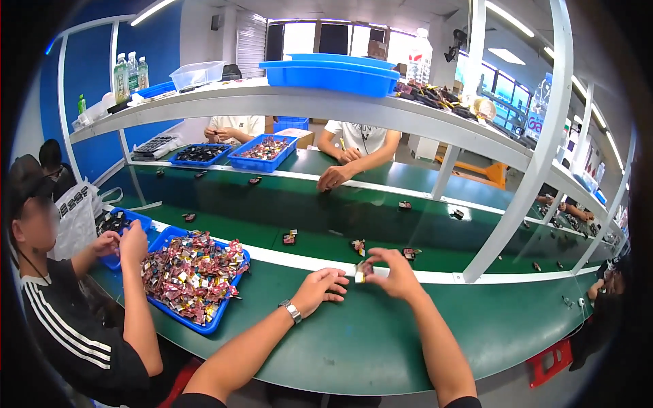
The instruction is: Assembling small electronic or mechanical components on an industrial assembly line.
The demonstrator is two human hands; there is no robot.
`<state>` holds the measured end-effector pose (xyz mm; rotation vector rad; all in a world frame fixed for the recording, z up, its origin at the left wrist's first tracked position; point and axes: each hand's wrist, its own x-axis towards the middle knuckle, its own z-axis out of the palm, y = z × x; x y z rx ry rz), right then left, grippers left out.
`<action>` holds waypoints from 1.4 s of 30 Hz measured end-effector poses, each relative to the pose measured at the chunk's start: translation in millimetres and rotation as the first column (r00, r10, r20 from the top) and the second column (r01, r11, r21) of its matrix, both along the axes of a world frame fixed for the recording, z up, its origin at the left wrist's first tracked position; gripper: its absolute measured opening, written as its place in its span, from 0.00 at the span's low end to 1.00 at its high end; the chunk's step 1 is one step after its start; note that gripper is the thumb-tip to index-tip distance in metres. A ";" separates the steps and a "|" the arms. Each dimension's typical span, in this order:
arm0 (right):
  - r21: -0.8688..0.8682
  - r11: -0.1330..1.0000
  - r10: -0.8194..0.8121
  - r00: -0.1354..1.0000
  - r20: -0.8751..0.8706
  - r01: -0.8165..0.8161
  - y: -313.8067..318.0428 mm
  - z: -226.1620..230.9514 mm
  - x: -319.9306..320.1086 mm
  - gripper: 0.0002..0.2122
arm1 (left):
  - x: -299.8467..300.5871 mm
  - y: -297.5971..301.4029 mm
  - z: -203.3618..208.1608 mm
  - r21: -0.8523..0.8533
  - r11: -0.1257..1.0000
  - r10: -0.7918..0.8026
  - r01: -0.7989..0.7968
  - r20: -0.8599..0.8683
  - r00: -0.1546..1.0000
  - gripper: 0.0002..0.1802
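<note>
My right hand (400, 277) has its thumb and fingers closed on a small electronic part (362, 273), dark reddish with a white piece, over the white strip at the belt's near edge. My left hand (318, 288), with a metal watch on its wrist, is held just left of it, fingers apart and nothing in them. Past my hands, similar small parts lie on the dark green belt: one (358, 246) right behind the held part, another (410, 253) to its right and a third (290, 237) to the left.
A blue tray (212, 325) heaped with such parts stands left on the green worktable (367, 347). Beside it a co-worker (75, 326) handles something. Across the belt, other people work near blue trays. A white post (507, 211) and overhead shelf (224, 100) frame the belt.
</note>
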<state>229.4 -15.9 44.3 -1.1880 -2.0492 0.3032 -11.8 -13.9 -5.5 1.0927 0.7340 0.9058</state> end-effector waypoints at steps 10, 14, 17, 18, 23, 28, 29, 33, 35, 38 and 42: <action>0.145 0.968 0.187 0.973 0.134 -0.206 -39.6 -8.4 -46.5 0.25 | -2.1 5.4 0.0 -0.044 0.984 -0.167 0.170 0.077 0.983 0.18; 0.200 0.958 0.185 0.977 0.111 -0.204 -44.5 -11.4 -48.3 0.18 | -1.5 4.2 -0.7 0.075 0.995 -0.059 0.060 -0.016 0.998 0.18; 0.223 0.961 0.150 0.985 0.083 -0.165 -41.2 -19.2 -51.3 0.13 | 1.9 0.0 1.2 0.103 0.994 -0.029 0.035 -0.056 0.998 0.18; 0.224 0.961 0.147 0.986 0.082 -0.162 -38.9 -20.8 -50.5 0.13 | 2.9 -0.9 3.4 0.104 0.994 -0.032 0.038 -0.058 0.998 0.18; 0.196 0.972 0.122 0.991 0.049 -0.130 -36.9 -25.1 -46.0 0.09 | -1.1 -4.3 16.4 0.214 0.964 -0.095 0.161 -0.286 0.953 0.18; 0.181 0.972 0.134 0.987 0.086 -0.148 -39.5 -22.0 -41.4 0.08 | -1.4 -3.1 7.9 0.084 0.982 -0.155 0.170 -0.157 0.975 0.16; 0.166 0.972 0.153 0.984 0.088 -0.166 -39.1 -21.0 -40.3 0.08 | -0.7 -3.2 8.1 0.023 0.989 -0.146 0.149 -0.113 0.983 0.15; 0.152 0.972 0.164 0.981 0.101 -0.178 -40.9 -18.2 -38.2 0.07 | 1.2 -4.3 6.5 0.007 0.992 -0.125 0.126 -0.109 0.986 0.14; 0.108 0.973 0.196 0.977 0.082 -0.204 -39.1 -21.9 -38.6 0.06 | 1.0 -3.8 5.8 0.027 0.989 -0.145 0.149 -0.118 0.982 0.14; 0.085 0.979 0.182 0.981 0.068 -0.187 -37.4 -26.0 -40.0 0.05 | -0.8 -2.6 5.9 -0.016 0.991 -0.137 0.136 -0.052 0.989 0.15; 0.034 0.992 0.119 0.991 -0.061 -0.118 -40.5 -28.4 -41.1 0.04 | -4.9 0.3 7.0 0.019 0.969 -0.245 0.244 0.098 0.965 0.18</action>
